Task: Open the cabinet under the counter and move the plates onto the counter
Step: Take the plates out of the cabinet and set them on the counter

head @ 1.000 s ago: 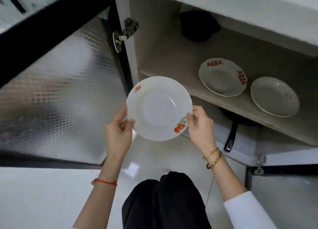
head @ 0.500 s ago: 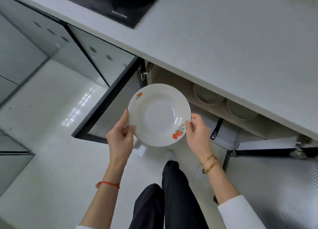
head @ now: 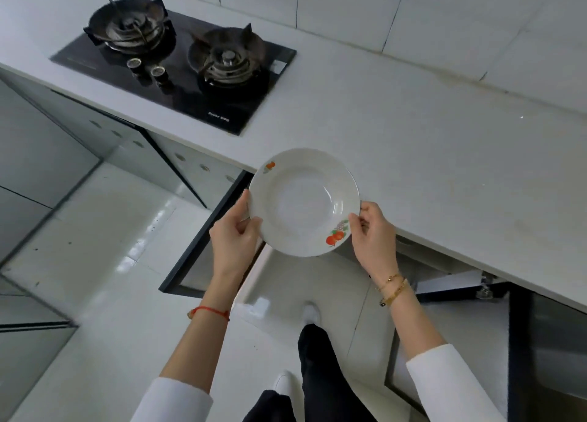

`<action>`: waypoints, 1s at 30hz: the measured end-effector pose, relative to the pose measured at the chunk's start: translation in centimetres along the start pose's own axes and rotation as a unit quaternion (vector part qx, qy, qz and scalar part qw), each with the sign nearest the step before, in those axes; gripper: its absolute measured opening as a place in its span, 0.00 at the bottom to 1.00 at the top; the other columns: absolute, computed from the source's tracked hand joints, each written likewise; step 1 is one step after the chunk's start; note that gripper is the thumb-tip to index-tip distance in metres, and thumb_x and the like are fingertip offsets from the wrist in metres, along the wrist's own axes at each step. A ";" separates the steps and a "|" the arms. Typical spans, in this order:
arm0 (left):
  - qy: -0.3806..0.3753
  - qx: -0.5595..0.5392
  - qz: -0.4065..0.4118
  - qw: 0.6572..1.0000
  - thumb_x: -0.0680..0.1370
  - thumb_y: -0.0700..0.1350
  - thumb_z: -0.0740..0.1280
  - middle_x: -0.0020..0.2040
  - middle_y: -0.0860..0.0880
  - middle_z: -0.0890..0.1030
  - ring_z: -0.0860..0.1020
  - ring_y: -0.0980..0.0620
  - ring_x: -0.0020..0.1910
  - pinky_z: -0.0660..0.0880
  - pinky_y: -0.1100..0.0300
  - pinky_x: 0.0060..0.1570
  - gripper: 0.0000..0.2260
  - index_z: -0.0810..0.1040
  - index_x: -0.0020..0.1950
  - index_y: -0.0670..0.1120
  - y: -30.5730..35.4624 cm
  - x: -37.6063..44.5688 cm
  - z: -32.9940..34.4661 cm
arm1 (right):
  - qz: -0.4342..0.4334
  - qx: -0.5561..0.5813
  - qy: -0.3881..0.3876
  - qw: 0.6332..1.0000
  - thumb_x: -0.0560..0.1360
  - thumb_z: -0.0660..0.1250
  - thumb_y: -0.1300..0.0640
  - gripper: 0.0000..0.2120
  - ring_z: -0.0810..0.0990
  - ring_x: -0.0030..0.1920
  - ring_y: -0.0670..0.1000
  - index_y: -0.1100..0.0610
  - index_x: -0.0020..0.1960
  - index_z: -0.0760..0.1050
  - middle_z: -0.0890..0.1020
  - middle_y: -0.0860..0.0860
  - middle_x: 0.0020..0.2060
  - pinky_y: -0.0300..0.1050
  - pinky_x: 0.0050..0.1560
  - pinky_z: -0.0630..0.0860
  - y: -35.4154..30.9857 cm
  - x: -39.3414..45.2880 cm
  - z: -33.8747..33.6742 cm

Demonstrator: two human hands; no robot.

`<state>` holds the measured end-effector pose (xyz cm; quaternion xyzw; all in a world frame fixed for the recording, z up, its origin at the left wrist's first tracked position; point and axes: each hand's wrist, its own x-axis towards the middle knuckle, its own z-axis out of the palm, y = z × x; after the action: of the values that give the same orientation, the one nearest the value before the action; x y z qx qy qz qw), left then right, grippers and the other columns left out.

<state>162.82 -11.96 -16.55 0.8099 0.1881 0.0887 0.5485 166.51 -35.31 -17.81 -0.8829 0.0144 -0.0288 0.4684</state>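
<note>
The plate hides the fingers of both hands beneath its rim, so only the thumbs show, and it covers part of the counter edge. The counter overhang conceals the cabinet interior, so nothing stored inside can be told. The stove brand lettering is too small to read.

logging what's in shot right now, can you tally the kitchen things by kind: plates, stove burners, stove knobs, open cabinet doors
plates: 1, the fruit-print plate held by the left hand and right hand
stove burners: 2, left burner and right burner
stove knobs: 2, left knob and right knob
open cabinet doors: 2, left door and right door
total: 7
</note>
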 end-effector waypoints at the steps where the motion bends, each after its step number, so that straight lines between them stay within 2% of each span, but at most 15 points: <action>1: -0.003 -0.002 0.007 1.000 0.74 0.33 0.66 0.32 0.67 0.70 0.72 0.63 0.37 0.70 0.78 0.47 0.27 0.72 0.71 0.51 0.9 0.6 0.6 | 0.001 0.002 0.004 1.000 0.79 0.63 0.59 0.07 0.83 0.42 0.53 0.60 0.55 0.73 0.83 0.54 0.42 0.50 0.42 0.81 -0.2 0.9 -0.7; 4: -0.016 -0.014 0.016 1.000 0.74 0.32 0.65 0.31 0.72 0.73 0.73 0.68 0.33 0.69 0.81 0.43 0.26 0.72 0.71 0.50 3.2 2.7 2.5 | 0.000 0.001 0.024 1.000 0.79 0.63 0.59 0.07 0.83 0.42 0.50 0.60 0.55 0.74 0.84 0.54 0.43 0.48 0.42 0.81 -0.3 3.7 -2.4; 6: -0.018 -0.026 0.007 0.999 0.75 0.33 0.65 0.33 0.72 0.75 0.74 0.71 0.34 0.69 0.80 0.41 0.26 0.71 0.71 0.48 4.3 4.2 3.8 | 0.005 0.003 0.030 1.000 0.79 0.63 0.59 0.07 0.82 0.41 0.49 0.60 0.55 0.74 0.84 0.54 0.43 0.45 0.41 0.81 -0.2 5.6 -3.5; 8: -0.023 -0.030 0.004 0.999 0.75 0.34 0.65 0.37 0.70 0.76 0.75 0.72 0.35 0.69 0.80 0.41 0.25 0.71 0.72 0.48 5.4 5.8 5.0 | 0.013 0.007 0.030 0.999 0.79 0.63 0.58 0.06 0.83 0.41 0.51 0.60 0.54 0.74 0.84 0.54 0.42 0.51 0.42 0.82 -0.1 7.7 -4.4; 10: -0.031 -0.032 0.010 0.999 0.75 0.35 0.65 0.55 0.66 0.79 0.78 0.73 0.40 0.72 0.77 0.47 0.25 0.70 0.72 0.48 6.5 7.5 6.0 | 0.015 0.007 0.029 0.999 0.79 0.63 0.58 0.06 0.83 0.40 0.53 0.60 0.53 0.73 0.83 0.55 0.41 0.55 0.42 0.81 0.0 9.7 -5.0; 11: -0.036 -0.032 0.013 0.999 0.76 0.36 0.65 0.64 0.61 0.76 0.78 0.72 0.44 0.74 0.73 0.53 0.25 0.70 0.72 0.48 7.0 8.3 6.5 | 0.014 0.004 0.029 0.999 0.79 0.63 0.58 0.06 0.83 0.39 0.54 0.60 0.53 0.73 0.83 0.55 0.40 0.56 0.42 0.81 0.1 10.7 -5.3; 13: -0.047 -0.036 0.016 0.998 0.75 0.35 0.66 0.70 0.57 0.72 0.78 0.71 0.47 0.74 0.63 0.61 0.25 0.71 0.72 0.48 7.9 10.2 7.6 | 0.013 -0.003 0.031 0.999 0.78 0.63 0.58 0.06 0.82 0.38 0.55 0.60 0.52 0.73 0.83 0.55 0.40 0.56 0.42 0.80 0.2 12.6 -5.7; 18: -0.055 -0.030 0.021 0.998 0.75 0.34 0.66 0.70 0.54 0.73 0.74 0.81 0.43 0.72 0.64 0.61 0.24 0.72 0.71 0.46 9.0 15.5 10.3 | 0.029 -0.011 0.026 0.999 0.79 0.63 0.59 0.06 0.83 0.39 0.58 0.61 0.51 0.73 0.82 0.58 0.39 0.54 0.41 0.80 0.3 17.7 -6.2; 22: -0.070 -0.028 0.011 0.997 0.75 0.34 0.67 0.69 0.55 0.73 0.79 0.71 0.46 0.73 0.66 0.58 0.25 0.72 0.71 0.47 9.7 20.2 12.6 | 0.057 -0.001 0.022 0.998 0.78 0.63 0.59 0.07 0.83 0.41 0.58 0.62 0.53 0.73 0.83 0.59 0.40 0.57 0.45 0.80 0.6 22.0 -6.3; 24: -0.080 -0.023 0.012 0.996 0.75 0.34 0.67 0.68 0.55 0.74 0.80 0.65 0.50 0.72 0.71 0.55 0.25 0.73 0.71 0.47 10.0 22.8 13.7 | 0.073 0.008 0.016 0.997 0.78 0.63 0.60 0.06 0.82 0.41 0.60 0.62 0.53 0.73 0.82 0.60 0.40 0.59 0.46 0.80 0.8 24.2 -6.3; 27: -0.092 -0.012 0.009 0.996 0.74 0.35 0.67 0.64 0.58 0.78 0.78 0.68 0.48 0.68 0.83 0.45 0.24 0.74 0.70 0.50 10.6 26.9 15.4 | 0.089 0.007 0.015 0.996 0.77 0.62 0.63 0.05 0.82 0.42 0.61 0.61 0.53 0.72 0.82 0.61 0.40 0.61 0.46 0.79 1.0 27.8 -6.0; 30: -0.105 -0.011 -0.001 0.994 0.74 0.35 0.67 0.55 0.65 0.81 0.79 0.64 0.47 0.68 0.82 0.39 0.24 0.75 0.68 0.52 11.2 30.8 17.1 | 0.113 -0.002 0.017 0.993 0.77 0.61 0.64 0.06 0.82 0.43 0.61 0.62 0.52 0.72 0.82 0.62 0.40 0.61 0.46 0.79 1.1 31.7 -5.4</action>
<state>199.29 -17.85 -14.71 0.8082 0.1298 0.0049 0.5743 197.82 -42.05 -14.46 -0.8758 0.1223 0.0097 0.4668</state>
